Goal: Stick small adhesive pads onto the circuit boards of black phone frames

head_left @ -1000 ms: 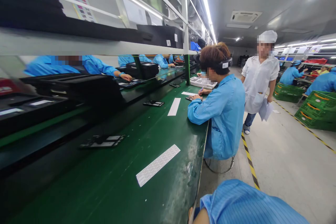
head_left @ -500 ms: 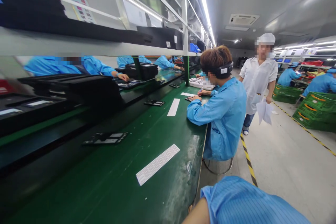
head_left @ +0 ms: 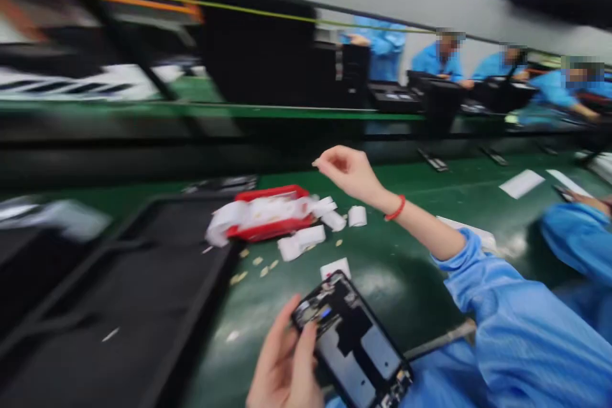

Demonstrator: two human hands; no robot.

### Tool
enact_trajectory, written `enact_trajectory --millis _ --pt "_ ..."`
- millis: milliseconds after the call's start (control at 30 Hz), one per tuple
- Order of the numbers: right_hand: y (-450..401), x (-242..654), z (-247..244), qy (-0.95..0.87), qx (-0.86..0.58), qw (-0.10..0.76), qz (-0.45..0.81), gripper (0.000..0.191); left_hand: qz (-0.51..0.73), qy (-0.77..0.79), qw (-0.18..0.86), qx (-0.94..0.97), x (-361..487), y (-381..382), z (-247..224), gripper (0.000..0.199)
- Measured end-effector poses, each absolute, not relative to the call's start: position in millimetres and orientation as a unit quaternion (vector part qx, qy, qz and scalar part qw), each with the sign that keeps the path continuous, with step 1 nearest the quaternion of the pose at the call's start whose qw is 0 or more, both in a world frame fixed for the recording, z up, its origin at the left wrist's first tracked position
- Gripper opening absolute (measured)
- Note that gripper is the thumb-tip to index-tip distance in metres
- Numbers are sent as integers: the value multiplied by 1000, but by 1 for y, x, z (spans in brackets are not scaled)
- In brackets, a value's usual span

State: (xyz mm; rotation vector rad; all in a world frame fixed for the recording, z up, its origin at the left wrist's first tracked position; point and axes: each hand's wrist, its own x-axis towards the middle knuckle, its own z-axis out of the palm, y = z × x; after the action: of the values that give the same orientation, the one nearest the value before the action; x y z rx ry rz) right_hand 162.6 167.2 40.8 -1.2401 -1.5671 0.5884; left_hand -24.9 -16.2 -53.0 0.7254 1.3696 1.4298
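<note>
In the lower middle, my left hand [head_left: 287, 363] is closed around the upper end of an opened smartphone [head_left: 354, 344], its inner parts facing up. The phone is tilted, above the near edge of the bench. My right hand [head_left: 349, 172], with a red bracelet at the wrist, is raised over the far part of the bench. Its thumb and fingers are pinched on a tiny pale yellowish piece [head_left: 315, 163]. Similar pale bits [head_left: 258, 261] lie on the green bench, left of the phone. A red tray [head_left: 268, 229] and several white rolls [head_left: 301, 242] lie below my right hand.
A black foam tray [head_left: 119, 306] fills the left side. At the right, a co-worker's blue sleeve [head_left: 574, 236] rests by white strips [head_left: 522, 183]. Opened phones [head_left: 433, 159] lie along the back of the bench. Several people in blue sit across it.
The view has swung left and down from the aisle and neighbouring co-worker to my own place. Both hands, the phone and the red tray are now in sight.
</note>
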Motion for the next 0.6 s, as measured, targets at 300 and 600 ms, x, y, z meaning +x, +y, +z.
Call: enact_trajectory --millis 300,600 --pt "272 79 16 -779 -486 247 310 16 642 542 487 237 -39 -31 -47 54" --pt "257 100 23 -760 -496 278 314 18 659 523 453 294 -39 -14 -46 37"
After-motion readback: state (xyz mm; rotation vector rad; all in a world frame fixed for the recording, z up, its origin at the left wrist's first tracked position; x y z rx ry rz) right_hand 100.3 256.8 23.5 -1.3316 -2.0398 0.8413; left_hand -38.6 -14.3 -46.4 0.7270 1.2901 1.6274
